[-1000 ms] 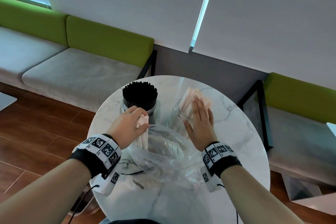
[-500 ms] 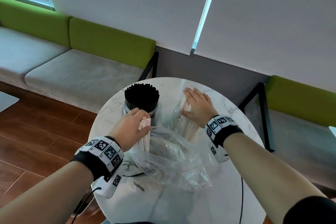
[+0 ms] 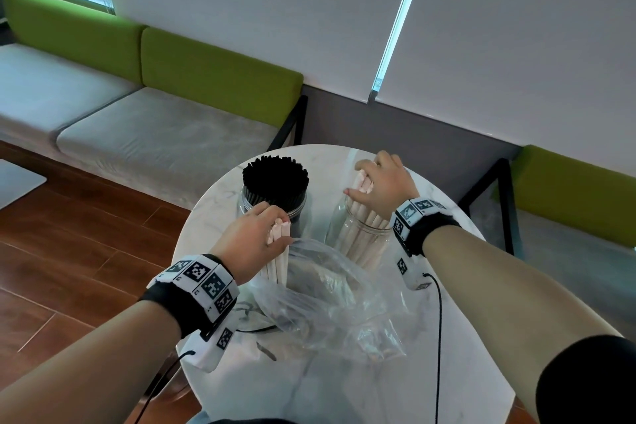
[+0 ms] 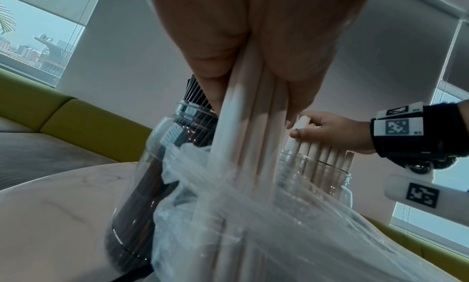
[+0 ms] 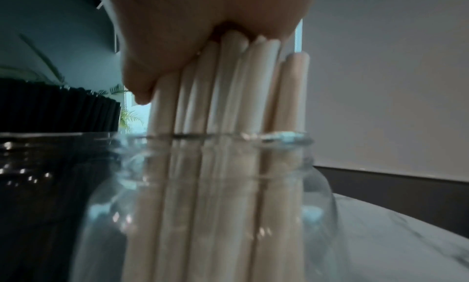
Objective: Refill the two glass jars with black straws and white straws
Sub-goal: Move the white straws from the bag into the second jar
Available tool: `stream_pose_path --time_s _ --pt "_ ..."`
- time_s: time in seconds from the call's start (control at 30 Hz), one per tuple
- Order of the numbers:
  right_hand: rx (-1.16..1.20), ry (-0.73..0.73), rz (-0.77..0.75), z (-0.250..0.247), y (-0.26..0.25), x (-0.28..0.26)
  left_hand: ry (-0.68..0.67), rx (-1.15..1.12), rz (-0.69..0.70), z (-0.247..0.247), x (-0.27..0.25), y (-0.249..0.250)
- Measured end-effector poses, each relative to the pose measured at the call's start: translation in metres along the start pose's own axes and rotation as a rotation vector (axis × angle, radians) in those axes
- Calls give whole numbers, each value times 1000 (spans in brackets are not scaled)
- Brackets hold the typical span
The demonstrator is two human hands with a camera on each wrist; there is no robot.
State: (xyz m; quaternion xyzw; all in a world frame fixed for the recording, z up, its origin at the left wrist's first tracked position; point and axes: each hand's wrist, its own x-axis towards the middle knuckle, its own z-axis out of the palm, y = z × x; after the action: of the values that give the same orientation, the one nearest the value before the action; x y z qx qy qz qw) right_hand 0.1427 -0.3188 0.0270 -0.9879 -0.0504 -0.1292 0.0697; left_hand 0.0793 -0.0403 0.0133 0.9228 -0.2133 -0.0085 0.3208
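The left hand [image 3: 256, 237] grips upright white straws [image 3: 279, 251] rising from the plastic bag [image 3: 330, 289]; their jar [image 3: 347, 234] stands just right, where the right hand [image 3: 382, 182] holds its straws aside.

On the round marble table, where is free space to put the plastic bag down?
Bare marble table lies near the person, below the clear plastic bag, and right of the white-straw jar. Between that and the black-straw jar it is crowded.

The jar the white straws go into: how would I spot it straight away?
Find the round marble table. Two glass jars stand at its far side; take the right-hand jar. It holds pale straws under the right hand, while its neighbour is packed with black ones.
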Motion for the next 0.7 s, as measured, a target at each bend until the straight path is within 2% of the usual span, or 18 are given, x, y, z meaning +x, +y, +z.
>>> stream_pose_path --time_s 0.17,0.33,0.47,0.53,0.6,0.7 --pt "-30 -172 112 7 5 1 3 -11 4 0 1 -1" --pt "212 -10 210 4 2 2 -3 -17 0 0 0 -1" --pt "170 -175 198 3 5 6 -6 -17 2 -1 0 -1" --pt "117 -205 200 2 7 7 -6 -17 3 0 0 0" --pt "68 -152 181 2 6 4 -5 -10 7 0 -1 1" --pt "69 8 106 -7 -3 -6 -3 -11 11 0 -1 0"
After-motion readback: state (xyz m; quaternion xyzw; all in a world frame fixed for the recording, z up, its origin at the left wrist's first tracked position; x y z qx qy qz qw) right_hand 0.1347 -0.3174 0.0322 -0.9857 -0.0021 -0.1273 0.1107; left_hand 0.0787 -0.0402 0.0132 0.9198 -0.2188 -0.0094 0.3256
